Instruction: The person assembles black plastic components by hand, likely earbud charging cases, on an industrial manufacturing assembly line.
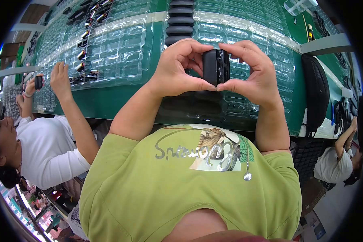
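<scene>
A small black plastic case with a rounded, smooth side is held up in front of me, over the near part of a clear moulded tray. Fingers and thumb of my left hand grip its smooth side. My right hand pinches the opposite side, where ridged black inner parts show, with thumb and fingertips at its ends. Whether it is one piece or two halves pressed together I cannot tell. Beyond my left hand, several dark rounded cases lie in a column in the tray.
To the left lie clear trays with small electronic parts. A co-worker's hand reaches over them; another hand holds a black piece. A black pouch and a grey bar are at right, on the green table.
</scene>
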A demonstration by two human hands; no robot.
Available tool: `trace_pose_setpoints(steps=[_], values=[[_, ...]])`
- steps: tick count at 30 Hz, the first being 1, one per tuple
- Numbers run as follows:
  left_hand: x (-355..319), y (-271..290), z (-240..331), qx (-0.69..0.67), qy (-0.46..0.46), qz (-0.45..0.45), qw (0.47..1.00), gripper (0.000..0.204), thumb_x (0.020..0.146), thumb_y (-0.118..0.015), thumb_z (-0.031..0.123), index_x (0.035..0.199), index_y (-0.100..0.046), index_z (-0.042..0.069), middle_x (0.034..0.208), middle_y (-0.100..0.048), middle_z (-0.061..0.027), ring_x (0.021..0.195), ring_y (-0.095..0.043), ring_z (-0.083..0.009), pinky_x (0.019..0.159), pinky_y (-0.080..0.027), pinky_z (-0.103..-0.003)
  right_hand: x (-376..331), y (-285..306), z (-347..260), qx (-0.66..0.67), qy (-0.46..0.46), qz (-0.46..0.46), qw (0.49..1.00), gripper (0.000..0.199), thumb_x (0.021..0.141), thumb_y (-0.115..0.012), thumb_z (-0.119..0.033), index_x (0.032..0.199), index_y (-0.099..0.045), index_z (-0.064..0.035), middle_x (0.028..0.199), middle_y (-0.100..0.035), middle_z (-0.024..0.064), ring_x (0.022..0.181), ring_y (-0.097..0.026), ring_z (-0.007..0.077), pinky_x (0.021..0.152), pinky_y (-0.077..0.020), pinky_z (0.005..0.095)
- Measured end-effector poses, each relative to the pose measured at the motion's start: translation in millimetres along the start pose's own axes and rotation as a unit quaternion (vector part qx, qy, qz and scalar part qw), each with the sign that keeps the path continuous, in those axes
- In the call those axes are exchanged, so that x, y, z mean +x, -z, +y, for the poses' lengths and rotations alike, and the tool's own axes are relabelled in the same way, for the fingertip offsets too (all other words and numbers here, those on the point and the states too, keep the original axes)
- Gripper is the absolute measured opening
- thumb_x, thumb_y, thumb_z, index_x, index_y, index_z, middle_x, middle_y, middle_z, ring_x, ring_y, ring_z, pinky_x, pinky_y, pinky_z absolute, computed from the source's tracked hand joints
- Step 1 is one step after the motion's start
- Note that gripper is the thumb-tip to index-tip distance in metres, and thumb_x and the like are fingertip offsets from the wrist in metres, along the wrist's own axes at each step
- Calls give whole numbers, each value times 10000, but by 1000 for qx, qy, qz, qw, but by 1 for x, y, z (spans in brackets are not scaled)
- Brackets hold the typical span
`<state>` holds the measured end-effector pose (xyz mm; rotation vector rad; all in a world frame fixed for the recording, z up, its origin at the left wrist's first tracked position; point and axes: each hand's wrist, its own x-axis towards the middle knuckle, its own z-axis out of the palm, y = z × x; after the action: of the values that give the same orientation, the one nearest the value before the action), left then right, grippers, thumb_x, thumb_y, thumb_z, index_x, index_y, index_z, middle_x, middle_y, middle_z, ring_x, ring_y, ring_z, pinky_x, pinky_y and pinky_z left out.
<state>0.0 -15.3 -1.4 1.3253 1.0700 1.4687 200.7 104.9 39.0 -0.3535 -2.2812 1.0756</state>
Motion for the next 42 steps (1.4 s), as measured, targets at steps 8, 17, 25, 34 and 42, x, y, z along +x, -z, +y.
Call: trace_pose_setpoints(steps=[8,17,25,34,42], values=[[2,0,3,73,2,-9,997,752,598,-936,53,1261,-590,-15,1099,-558,-53,941,-628,-123,799,-604,-284,1,1,-2,-9,13,-6,1000,780,529,-950,-270,1229,-687,-49,1025,-647,54,898,-579,164,750,-451,277],[0,1,-1,-30,14,-15,999,754,579,-938,15,1254,-600,-2,1110,-607,-47,946,-635,-117,802,-597,-279,-1,1,-1,16,6,-13,1000,765,531,-947,-265,1218,-693,-45,1025,-668,67,911,-588,171,742,-452,281],[-1,2,0,65,3,-13,998,719,581,-945,36,1223,-625,-9,1073,-571,-43,933,-639,-121,804,-604,-275,-3,2,-11,-117,43,-8,992,689,522,-928,-237,1147,-713,-41,1031,-680,117,983,-619,301,857,-506,379],[0,0,-4,11,9,-13,1000,718,582,-948,46,1222,-628,-8,1085,-585,-53,935,-647,-120,790,-604,-275,-2,2,-8,-90,55,6,994,656,551,-934,-262,1124,-715,-27,1020,-678,115,940,-620,295,836,-504,377],[0,0,1,59,-12,-36,998,734,579,-958,62,1223,-613,-12,1075,-593,-50,942,-653,-122,791,-599,-273,-1,3,-9,-99,98,-15,990,692,534,-945,-321,1113,-714,-20,998,-686,115,925,-637,289,814,-521,365]])
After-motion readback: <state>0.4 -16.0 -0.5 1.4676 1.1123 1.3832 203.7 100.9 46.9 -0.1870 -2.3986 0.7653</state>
